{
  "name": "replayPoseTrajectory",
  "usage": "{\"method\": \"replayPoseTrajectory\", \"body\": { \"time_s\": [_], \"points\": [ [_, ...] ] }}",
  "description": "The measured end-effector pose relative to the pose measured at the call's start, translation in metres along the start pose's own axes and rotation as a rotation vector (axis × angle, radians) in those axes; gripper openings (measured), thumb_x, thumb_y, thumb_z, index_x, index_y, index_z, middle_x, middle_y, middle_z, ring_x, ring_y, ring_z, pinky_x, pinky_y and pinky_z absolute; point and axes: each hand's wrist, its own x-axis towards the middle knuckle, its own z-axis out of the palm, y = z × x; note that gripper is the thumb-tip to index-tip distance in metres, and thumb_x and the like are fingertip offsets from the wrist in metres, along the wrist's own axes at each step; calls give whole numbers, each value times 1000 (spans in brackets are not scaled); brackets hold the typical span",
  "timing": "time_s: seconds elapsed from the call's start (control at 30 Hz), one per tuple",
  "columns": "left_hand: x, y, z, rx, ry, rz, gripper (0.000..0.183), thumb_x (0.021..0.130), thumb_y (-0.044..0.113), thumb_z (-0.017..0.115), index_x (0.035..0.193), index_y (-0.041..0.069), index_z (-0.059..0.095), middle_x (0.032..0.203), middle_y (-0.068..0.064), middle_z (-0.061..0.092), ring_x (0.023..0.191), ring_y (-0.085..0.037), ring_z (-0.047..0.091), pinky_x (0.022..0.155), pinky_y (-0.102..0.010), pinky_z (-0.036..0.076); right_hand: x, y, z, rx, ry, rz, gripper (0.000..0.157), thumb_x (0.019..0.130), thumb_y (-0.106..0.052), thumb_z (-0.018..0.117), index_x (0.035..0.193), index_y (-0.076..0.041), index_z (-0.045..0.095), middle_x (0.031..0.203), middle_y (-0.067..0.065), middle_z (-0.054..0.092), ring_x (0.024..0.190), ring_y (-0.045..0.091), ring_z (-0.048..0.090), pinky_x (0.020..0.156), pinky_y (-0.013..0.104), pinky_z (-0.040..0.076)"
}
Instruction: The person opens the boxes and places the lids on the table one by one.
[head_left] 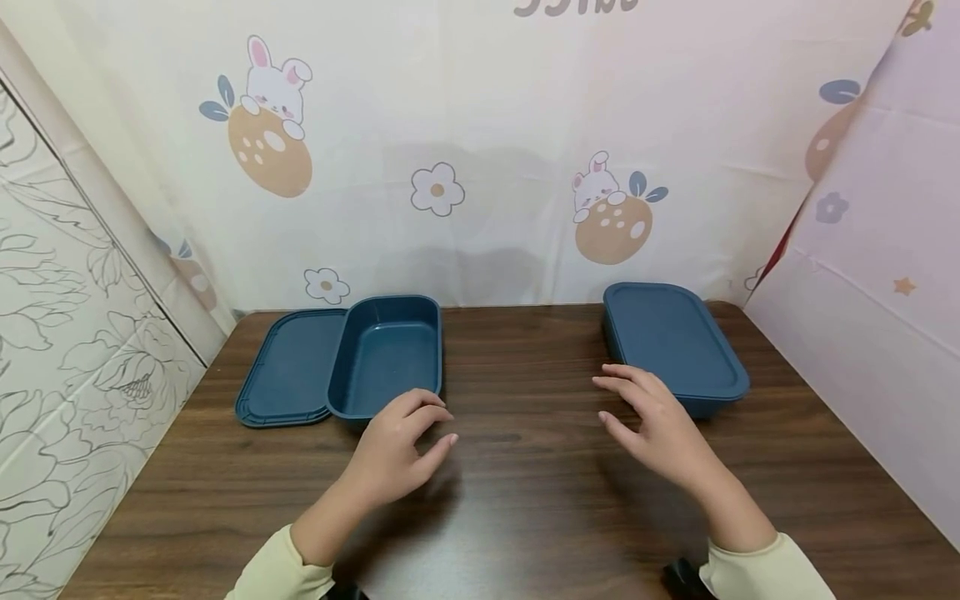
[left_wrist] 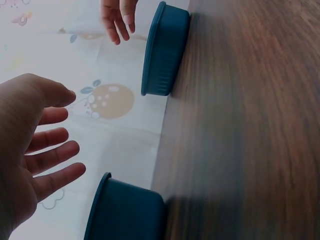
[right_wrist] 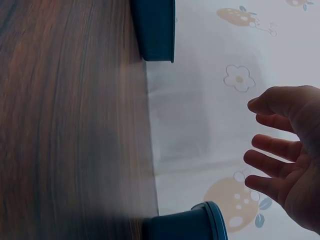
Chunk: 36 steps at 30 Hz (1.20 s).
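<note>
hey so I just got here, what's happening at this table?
A person's left hand hovers near an open dark blue rectangular container, with a loose lid lying to its left on the wooden table. Their right hand hovers near a similar closed container, its fitted lid on top. Neither hand is holding anything.

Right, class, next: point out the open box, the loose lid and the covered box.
Open box (head_left: 392,354): head view, on its bare inside bottom.
Loose lid (head_left: 294,367): head view, middle of its flat face.
Covered box (head_left: 671,335): head view, middle of its covered top.
</note>
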Motion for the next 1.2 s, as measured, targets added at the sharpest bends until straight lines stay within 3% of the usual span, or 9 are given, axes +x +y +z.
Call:
{"method": "replayPoseTrajectory", "body": {
  "time_s": [0.57,0.77,1.0,1.2],
  "points": [
    [8,8,22,-108,-33,-74,17,81,14,78,96,10,70,98,2,61,89,-13,59,76,-30,52,-14,18,-20,-35,73,43,49,70,6,80,116,1,65,126,21,57,115,41,50,88,56,41],
    [11,10,30,-137,-1,-76,17,81,13,77,96,10,70,96,1,62,87,-12,59,74,-27,53,-19,25,-26,-54,67,50,53,70,5,80,120,2,62,126,22,56,114,42,51,89,55,40],
    [17,14,43,-177,-14,-103,18,82,15,78,96,9,70,94,-1,62,84,-14,61,74,-24,53,-28,36,-37,-77,89,88,58,70,4,81,123,2,60,126,23,56,116,42,50,103,39,39],
    [23,19,57,-223,-33,-123,17,82,14,77,97,9,70,95,0,62,83,-13,60,73,-23,53,-36,45,-43,-93,99,123,56,71,4,81,123,2,61,127,23,56,115,43,50,99,45,40]
  ]
}}
